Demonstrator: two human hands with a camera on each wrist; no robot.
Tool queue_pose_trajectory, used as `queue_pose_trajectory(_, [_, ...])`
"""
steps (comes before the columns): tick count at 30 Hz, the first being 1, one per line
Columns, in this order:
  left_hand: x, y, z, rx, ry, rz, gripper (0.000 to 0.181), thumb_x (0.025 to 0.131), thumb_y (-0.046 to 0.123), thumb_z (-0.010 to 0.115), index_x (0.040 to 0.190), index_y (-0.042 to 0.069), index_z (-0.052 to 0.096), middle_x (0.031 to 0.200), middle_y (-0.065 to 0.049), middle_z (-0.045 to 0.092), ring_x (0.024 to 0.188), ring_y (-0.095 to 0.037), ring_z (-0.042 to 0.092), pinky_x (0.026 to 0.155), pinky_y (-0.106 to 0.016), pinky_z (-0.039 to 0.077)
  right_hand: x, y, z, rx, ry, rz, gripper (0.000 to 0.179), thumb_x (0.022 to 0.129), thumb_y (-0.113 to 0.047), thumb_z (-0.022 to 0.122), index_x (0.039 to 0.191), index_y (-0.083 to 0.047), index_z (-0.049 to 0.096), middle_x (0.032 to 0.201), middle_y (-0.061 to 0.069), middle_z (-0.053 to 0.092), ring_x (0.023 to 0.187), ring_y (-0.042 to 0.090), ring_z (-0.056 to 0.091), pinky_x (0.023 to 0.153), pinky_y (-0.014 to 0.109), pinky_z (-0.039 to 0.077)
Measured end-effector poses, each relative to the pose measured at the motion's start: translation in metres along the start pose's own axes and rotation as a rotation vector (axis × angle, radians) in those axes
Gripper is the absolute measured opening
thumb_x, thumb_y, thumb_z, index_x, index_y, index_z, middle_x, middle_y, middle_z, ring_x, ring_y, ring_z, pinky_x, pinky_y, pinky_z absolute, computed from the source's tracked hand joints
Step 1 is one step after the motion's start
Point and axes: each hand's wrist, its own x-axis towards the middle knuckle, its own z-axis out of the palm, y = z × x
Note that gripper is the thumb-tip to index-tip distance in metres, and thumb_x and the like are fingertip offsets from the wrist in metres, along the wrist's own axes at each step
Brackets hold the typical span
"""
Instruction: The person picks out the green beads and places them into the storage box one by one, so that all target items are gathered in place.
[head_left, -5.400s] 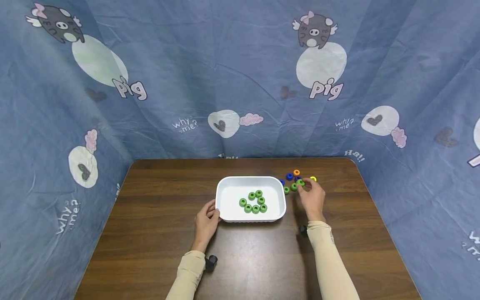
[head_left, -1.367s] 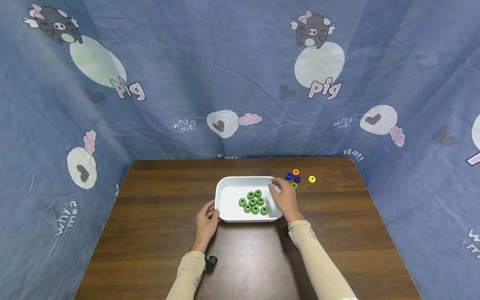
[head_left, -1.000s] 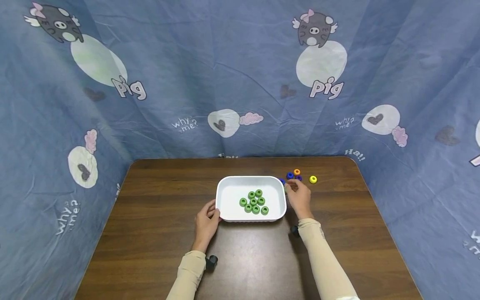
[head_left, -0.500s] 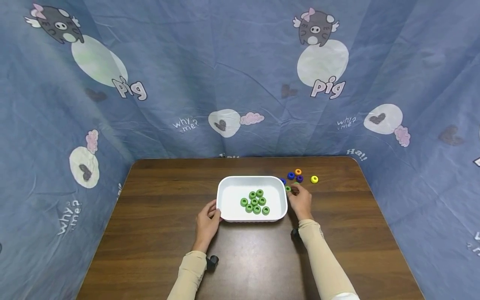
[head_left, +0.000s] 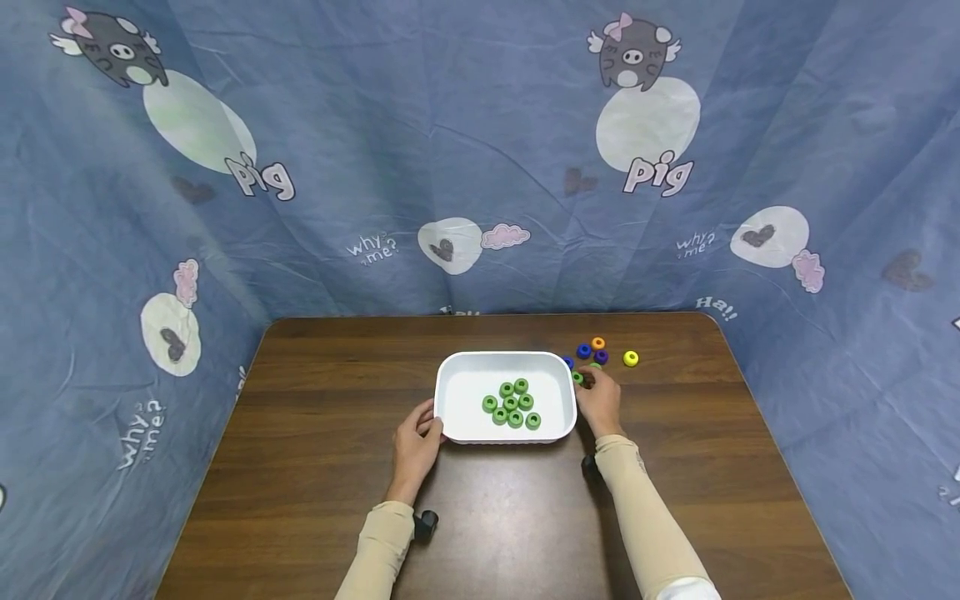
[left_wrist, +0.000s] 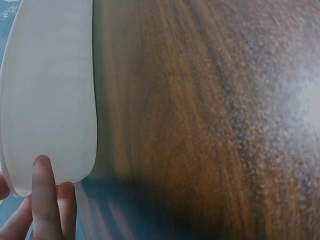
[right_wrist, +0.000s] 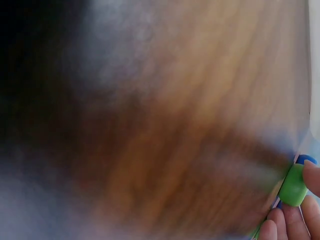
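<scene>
My left hand grips the near-left corner of a white tray; in the left wrist view one finger lies along the outside of the tray's wall. Several green ring-shaped beads lie grouped in the tray. Just past the tray's right side, my right hand pinches another green bead between thumb and fingers, low over the table. A second green bead is partly hidden behind this hand.
Beyond the right hand sit blue beads, a purple bead, an orange bead and a yellow bead. The wooden table ends at a patterned blue cloth behind.
The right hand moved from over the tray back right to the loose beads and took hold of a green one. The tray holds one more green bead than at first. The left hand stayed.
</scene>
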Motion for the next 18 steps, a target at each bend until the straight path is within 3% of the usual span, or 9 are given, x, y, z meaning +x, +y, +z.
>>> queue_pose_trajectory(18, [-0.0003, 0.0005, 0.0001, -0.003, -0.009, 0.011, 0.042, 0.093, 0.005, 0.057, 0.135, 0.003, 0.061, 0.123, -0.023, 0.070, 0.108, -0.033, 0.071, 0.070, -0.018, 0.062, -0.0011, 0.0011, -0.0017, 0.009, 0.007, 0.001, 0.030, 0.083, -0.011, 0.076, 0.111, 0.001, 0.073, 0.105, 0.022, 0.075, 0.100, 0.036, 0.070, 0.090, 0.048, 0.058])
